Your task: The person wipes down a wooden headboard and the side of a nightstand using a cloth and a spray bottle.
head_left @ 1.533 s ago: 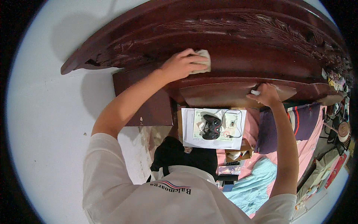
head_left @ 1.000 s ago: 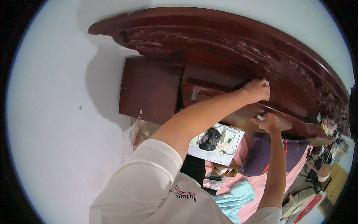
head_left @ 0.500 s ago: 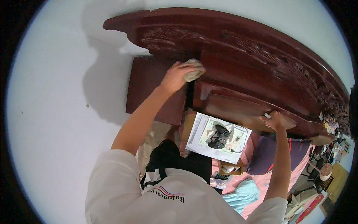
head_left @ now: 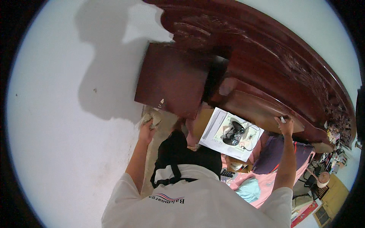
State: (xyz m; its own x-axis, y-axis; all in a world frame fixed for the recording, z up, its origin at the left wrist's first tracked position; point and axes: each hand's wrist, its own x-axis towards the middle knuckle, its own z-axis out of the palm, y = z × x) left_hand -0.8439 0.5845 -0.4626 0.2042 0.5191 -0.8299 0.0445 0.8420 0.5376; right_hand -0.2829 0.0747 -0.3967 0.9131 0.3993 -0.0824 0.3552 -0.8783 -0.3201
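My left hand (head_left: pixel 146 131) is closed round a crumpled greyish-beige cloth (head_left: pixel 153 117). It is low beside the white wall, just off the near left corner of a dark red wooden cabinet top (head_left: pixel 173 76). Against the lower edge of the carved dark red headboard (head_left: pixel 262 60) rests my right hand (head_left: pixel 286 126), its fingers bent about a small white object (head_left: pixel 282 119) whose kind I cannot make out. A few pale specks or marks (head_left: pixel 161 102) show near the cabinet's front edge.
A black game controller (head_left: pixel 233 133) with a cable lies on white papers (head_left: pixel 210 140) beside my legs. Behind them are a dark purple pillow (head_left: pixel 272 155), a pink bed sheet (head_left: pixel 269 190) and a light blue cloth (head_left: pixel 249 190). A dark gap separates cabinet and headboard.
My left hand has swept the cloth from the cabinet's far right edge down and left, past its near edge. My right hand stays by the headboard. The view has shifted.
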